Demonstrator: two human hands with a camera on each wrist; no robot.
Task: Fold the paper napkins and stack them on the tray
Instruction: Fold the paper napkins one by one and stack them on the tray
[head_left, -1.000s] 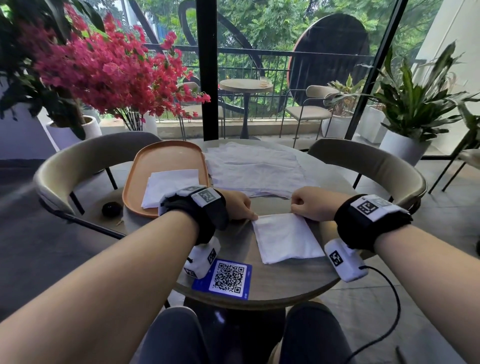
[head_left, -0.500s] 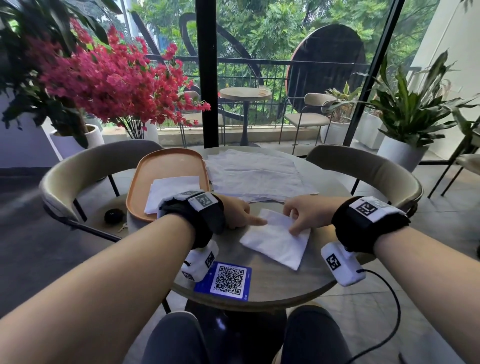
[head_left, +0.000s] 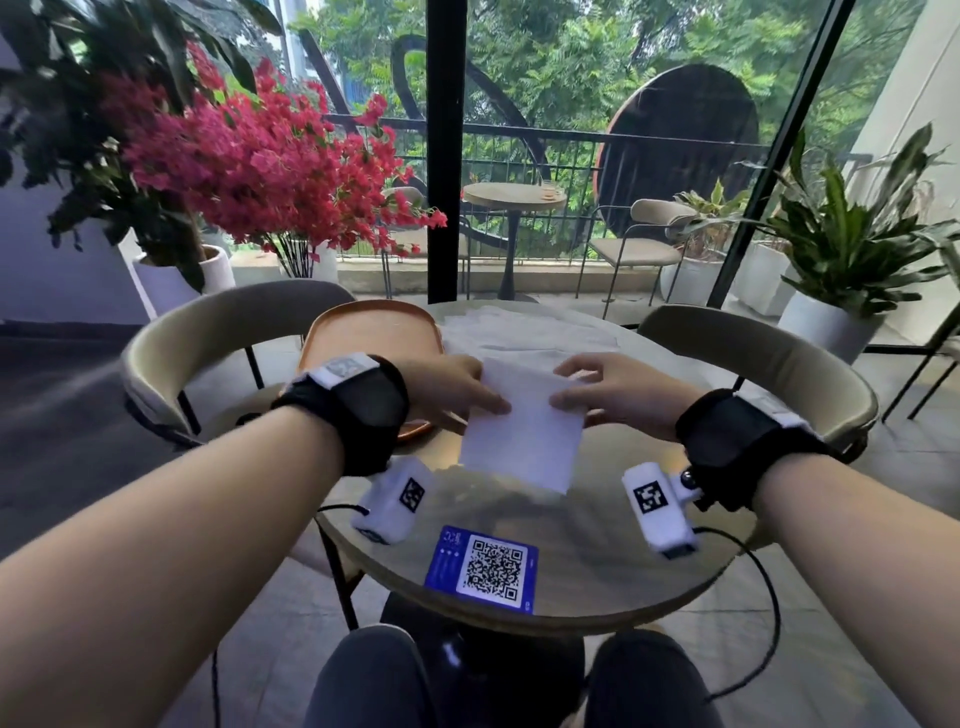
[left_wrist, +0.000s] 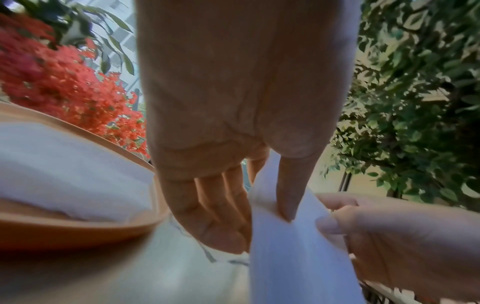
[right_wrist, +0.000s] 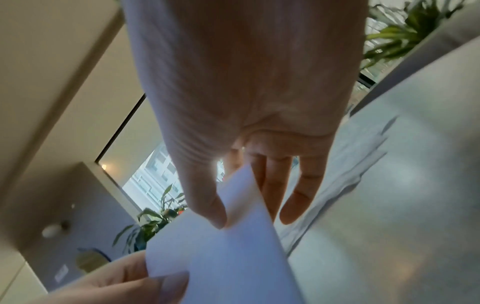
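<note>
A folded white napkin (head_left: 522, 434) hangs in the air over the round table (head_left: 597, 561), held by its upper corners. My left hand (head_left: 452, 387) pinches its left corner between thumb and fingers; the left wrist view shows the napkin (left_wrist: 291, 246) under the thumb. My right hand (head_left: 608, 392) pinches the right corner, seen close in the right wrist view on the napkin (right_wrist: 223, 253). The orange tray (head_left: 363, 332) lies at the table's left, and folded napkins (left_wrist: 64, 168) rest in it. Unfolded napkins (head_left: 524, 332) lie spread at the table's far side.
A blue QR card (head_left: 483, 569) lies near the table's front edge. Beige chairs (head_left: 208, 332) stand left and right (head_left: 769, 358) of the table. A pot of red flowers (head_left: 260, 161) rises behind the left chair, and a glass wall closes the far side.
The napkin lay flat on the table a second ago. Both hands have taken its corners and lifted it off the table, toward the far side.
</note>
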